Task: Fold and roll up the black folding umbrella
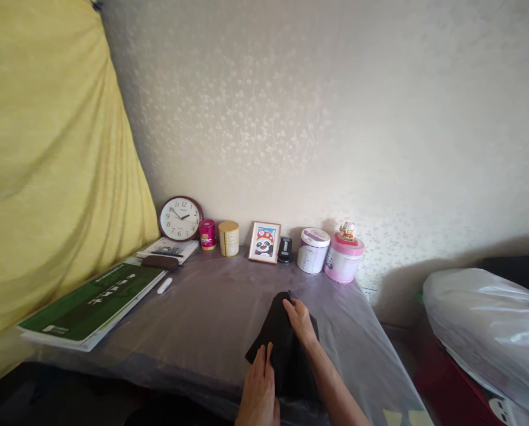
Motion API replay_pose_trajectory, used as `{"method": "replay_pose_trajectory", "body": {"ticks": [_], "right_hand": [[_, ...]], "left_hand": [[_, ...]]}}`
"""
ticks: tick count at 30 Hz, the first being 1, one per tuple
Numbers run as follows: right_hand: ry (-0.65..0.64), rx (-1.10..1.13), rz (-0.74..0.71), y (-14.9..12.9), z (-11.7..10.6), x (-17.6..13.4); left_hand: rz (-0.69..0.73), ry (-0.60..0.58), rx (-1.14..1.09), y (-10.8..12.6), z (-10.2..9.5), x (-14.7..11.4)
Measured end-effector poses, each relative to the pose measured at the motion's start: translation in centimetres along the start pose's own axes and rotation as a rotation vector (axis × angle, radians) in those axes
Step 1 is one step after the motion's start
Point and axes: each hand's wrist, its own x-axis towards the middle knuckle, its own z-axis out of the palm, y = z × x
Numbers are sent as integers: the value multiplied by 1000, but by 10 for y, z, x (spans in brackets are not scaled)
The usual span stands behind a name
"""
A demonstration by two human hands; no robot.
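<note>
A dark, limp black piece of material (pixel 286 361), perhaps a bag or folded cloth, lies over the near part of the table. Its exact kind does not show. My right hand (pixel 300 320) grips its far upper edge, with the thumb on the near face and the other fingers partly hidden. Along its lower left side rests my left hand (pixel 259 381), fingers stretched out against the material. The left palm is out of sight.
Across the covered table (pixel 202 331) stand a clock (pixel 181 218), a pink can (pixel 207 235), a yellow tin (pixel 229 239), a panda picture frame (pixel 264 242) and two white canisters (pixel 313 251). Green booklets (pixel 96 302) lie left; a plastic-covered pile (pixel 486 319) stands right.
</note>
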Motion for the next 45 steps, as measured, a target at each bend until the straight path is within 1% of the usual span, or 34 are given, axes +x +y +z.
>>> {"method": "replay_pose_trajectory", "body": {"ticks": [4,8,13,15,18,21,23,24,26,27,29,32,36,38,40,42,45], "right_hand": [[-47,-52,39,5,14,5],[-134,-79,57,7,20,7],[-262,-80,43,1,22,2],[-318,-85,11,-4,21,-3],[-374,-139,-116,-9,16,-10],[-425,-172,-225,-14,11,-15],[-464,-172,-252,-16,8,-17],[-478,-174,-260,-17,8,-18],[-496,-185,-285,-20,7,-21],[-503,-192,-301,-21,7,-23],[-518,-204,-342,-22,5,-28],[-509,-218,-447,-20,-1,-38],[-431,-253,-620,-5,-9,-44],[-407,-289,-706,6,-10,-40],[-400,-326,-767,15,-9,-32],[-392,-358,-785,21,-5,-21],[-367,-398,-774,23,0,-2]], "left_hand": [[-8,6,41,-3,1,-1],[-13,-4,63,-11,9,-1],[32,74,56,-25,17,-3],[34,85,55,-32,20,-5],[39,126,61,-42,22,-10],[49,162,85,-42,14,-15],[23,206,117,-32,2,-16],[23,209,125,-25,-6,-15],[47,191,128,-8,-19,-11],[61,163,126,-1,-25,-9],[83,104,110,10,-30,-3],[66,61,94,13,-27,2],[11,24,107,7,-16,3],[7,20,110,6,-15,2],[1,-14,102,7,-18,2],[-25,-58,96,11,-24,3],[-88,-116,98,20,-37,4]]}}
